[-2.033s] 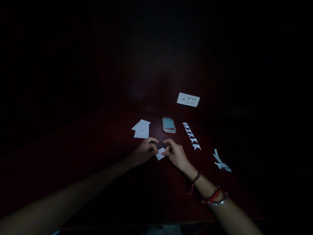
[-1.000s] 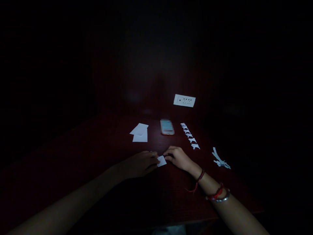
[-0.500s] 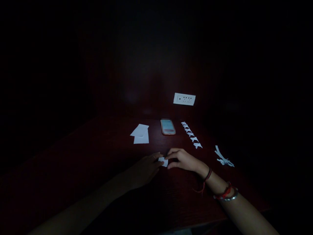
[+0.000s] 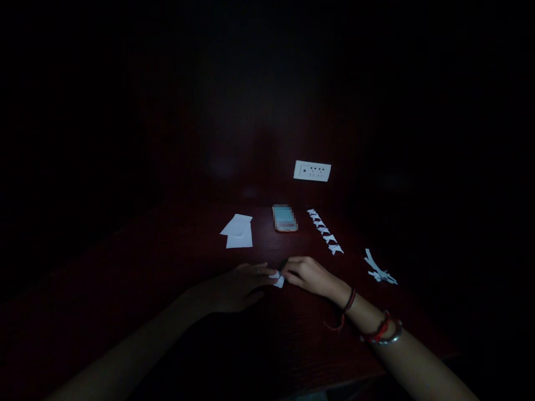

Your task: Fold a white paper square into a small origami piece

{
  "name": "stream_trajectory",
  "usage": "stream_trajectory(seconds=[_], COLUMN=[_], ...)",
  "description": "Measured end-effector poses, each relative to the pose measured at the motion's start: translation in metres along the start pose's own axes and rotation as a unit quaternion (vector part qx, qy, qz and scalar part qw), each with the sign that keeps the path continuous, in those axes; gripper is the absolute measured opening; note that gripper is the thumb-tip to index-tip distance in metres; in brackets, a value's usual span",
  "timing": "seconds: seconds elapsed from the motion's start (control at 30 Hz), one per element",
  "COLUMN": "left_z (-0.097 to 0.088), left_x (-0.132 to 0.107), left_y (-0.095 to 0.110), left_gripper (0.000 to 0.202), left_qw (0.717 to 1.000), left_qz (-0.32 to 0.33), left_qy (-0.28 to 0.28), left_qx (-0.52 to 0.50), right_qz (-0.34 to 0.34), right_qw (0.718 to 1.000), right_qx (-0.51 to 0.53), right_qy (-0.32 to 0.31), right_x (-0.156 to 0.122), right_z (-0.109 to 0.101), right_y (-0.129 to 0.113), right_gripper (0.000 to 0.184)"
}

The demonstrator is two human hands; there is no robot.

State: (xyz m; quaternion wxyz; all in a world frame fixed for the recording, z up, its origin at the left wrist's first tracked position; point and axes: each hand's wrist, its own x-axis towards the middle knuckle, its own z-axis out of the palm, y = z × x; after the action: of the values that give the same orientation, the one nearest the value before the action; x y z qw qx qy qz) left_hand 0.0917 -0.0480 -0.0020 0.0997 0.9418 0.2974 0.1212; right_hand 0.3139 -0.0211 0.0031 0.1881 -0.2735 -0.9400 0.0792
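The small folded white paper [image 4: 280, 283] lies on the bench [image 4: 309, 356], between the 2 hands. The left hand [image 4: 238, 288] rests with its fingers outstretched onto it; the right hand [image 4: 311, 275] has curled fingers at its right edge, though I cannot tell whether they pinch it. Anchoring lightly on the left while creasing firmly on the right should give sharp folds. Fingers cover part of it, and dimness obscures the fold lines.

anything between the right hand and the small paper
Nothing visible. The right hand has its grip at the right edge of the small paper, and the left hand covers part of the other side.
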Motion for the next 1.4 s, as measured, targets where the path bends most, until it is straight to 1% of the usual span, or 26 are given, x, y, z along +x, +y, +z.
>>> stream_trajectory(seconds=[0.1, 0.17, 0.3, 0.43, 0.67, 0.77, 0.93, 1.07, 1.2, 1.3, 1.33, 1.4], left_z=[0.003, 0.003, 0.000, 0.000, 0.015, 0.017, 0.016, 0.018, 0.022, 0.021, 0.021, 0.019], left_x=[0.001, 0.003, 0.006, 0.008, 0.009, 0.010, 0.009, 0.011, 0.013, 0.013, 0.013, 0.012], left_y=[-0.002, -0.002, 0.002, 0.003, -0.010, -0.012, -0.011, -0.011, -0.013, -0.014, -0.014, -0.012], left_gripper=[0.038, 0.038, 0.040, 0.042, 0.039, 0.040, 0.045, 0.043, 0.046, 0.053, 0.056, 0.058], left_qw=[1.000, 1.000, 1.000, 1.000, 0.997, 0.996, 0.995, 0.996, 0.997, 0.997, 0.997, 0.996], left_qz=[0.008, 0.017, 0.015, 0.002, 0.036, 0.037, 0.033, 0.034, 0.010, 0.004, 0.004, 0.001], left_qy=[0.018, 0.021, 0.009, 0.010, 0.033, 0.031, 0.026, 0.031, 0.032, 0.014, 0.009, 0.009], left_qx=[0.004, 0.009, 0.024, 0.027, 0.064, 0.074, 0.089, 0.081, 0.072, 0.076, 0.078, 0.084], right_qz=[0.030, 0.044, 0.048, 0.054, 0.098, 0.110, 0.108, 0.105, 0.125, 0.141, 0.136, 0.096], right_qw=[0.999, 0.998, 0.998, 0.998, 0.994, 0.993, 0.993, 0.994, 0.992, 0.989, 0.990, 0.995], right_qx=[0.040, 0.046, 0.033, 0.033, 0.038, 0.040, 0.032, 0.021, 0.028, 0.032, 0.028, 0.011], right_qy=[0.018, 0.025, 0.027, 0.027, 0.020, 0.018, 0.022, 0.029, 0.023, 0.025, 0.030, 0.035], right_x=[0.001, 0.001, 0.002, 0.002, 0.002, 0.002, 0.002, 0.002, 0.003, 0.002, 0.002, -0.001], right_z=[0.005, 0.009, 0.012, 0.012, 0.013, 0.014, 0.015, 0.015, 0.015, 0.014, 0.012, 0.007], right_y=[0.004, 0.007, 0.010, 0.010, 0.012, 0.013, 0.014, 0.013, 0.012, 0.010, 0.009, 0.007], right_gripper=[0.012, 0.009, 0.007, 0.005, 0.002, 0.002, 0.002, 0.004, 0.004, 0.006, 0.007, 0.012])
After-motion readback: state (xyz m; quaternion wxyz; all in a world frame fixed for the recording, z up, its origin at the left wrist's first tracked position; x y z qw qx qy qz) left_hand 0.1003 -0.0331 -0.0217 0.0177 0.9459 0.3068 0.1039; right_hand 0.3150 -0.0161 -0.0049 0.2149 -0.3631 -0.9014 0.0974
